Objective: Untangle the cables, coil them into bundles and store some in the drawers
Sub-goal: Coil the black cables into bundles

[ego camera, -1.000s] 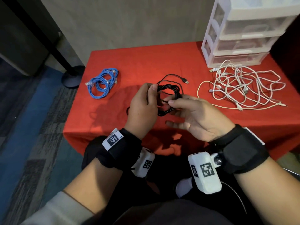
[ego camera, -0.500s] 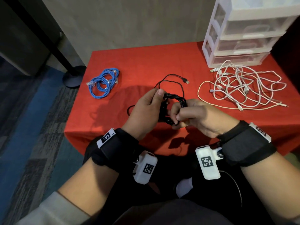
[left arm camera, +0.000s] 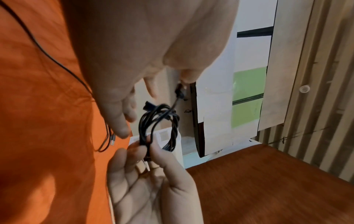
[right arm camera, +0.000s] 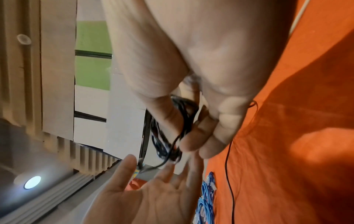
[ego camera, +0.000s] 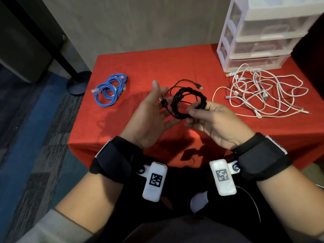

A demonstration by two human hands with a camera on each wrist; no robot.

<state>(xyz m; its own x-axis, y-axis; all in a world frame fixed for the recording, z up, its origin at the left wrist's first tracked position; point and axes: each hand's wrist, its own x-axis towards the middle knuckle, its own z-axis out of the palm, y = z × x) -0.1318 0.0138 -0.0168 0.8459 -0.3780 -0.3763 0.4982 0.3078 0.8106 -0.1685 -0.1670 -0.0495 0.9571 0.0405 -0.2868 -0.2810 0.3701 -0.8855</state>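
Black cable (ego camera: pixel 186 104): small coil wound on itself, held above the table (ego camera: pixel 140 67) between both hands. Right hand (ego camera: pixel 215 123) pinches the coil's near rim between thumb and fingertips. Left hand (ego camera: pixel 150 116) spread wide, palm up, just beside the coil; a plug end lies against its fingers, and whether it is gripped cannot be told. One loose tail with a USB plug (ego camera: pixel 200 87) trails beyond the coil. Handling, as judged: light, limp, springy; best held across the wound strands so loops do not slip free.
White cables (ego camera: pixel 263 92): tangled heap, beyond the right hand.
Drawers (ego camera: pixel 263 41): behind that heap, all closed.
Blue cable (ego camera: pixel 110 90): coiled, beyond the left hand.
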